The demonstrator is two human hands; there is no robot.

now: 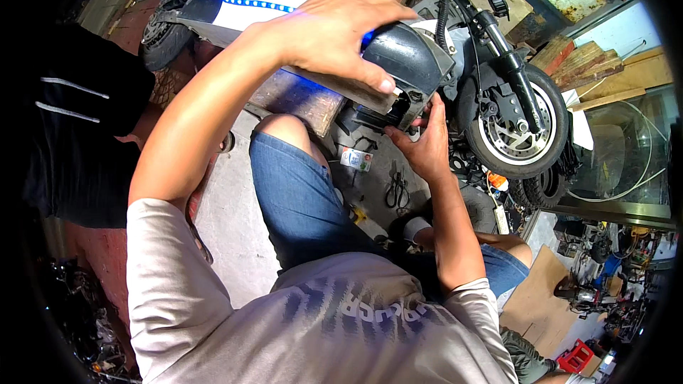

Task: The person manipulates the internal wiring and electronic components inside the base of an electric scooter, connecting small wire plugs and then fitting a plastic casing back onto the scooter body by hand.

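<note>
An electric scooter (206, 31) lies on its side in front of me, a lit blue LED strip (257, 4) running along its deck. My left hand (338, 35) reaches over the deck near its front end, thumb pressed on the near edge and fingers on the far side. At the dark housing (403, 55) by the scooter's neck, a black cavity is exposed on the near side. My right hand (429, 146) grips the lower corner of that housing, thumb below and fingers curled behind. The front wheel (519, 121) with its brake disc stands to the right.
A wooden block (309, 103) sits under the deck. Pliers or scissors (396, 186) and a small printed packet (356, 159) lie on the floor between my legs. Another person in dark clothing (85, 121) is at the left. Cardboard (544, 299) and many loose parts lie at right.
</note>
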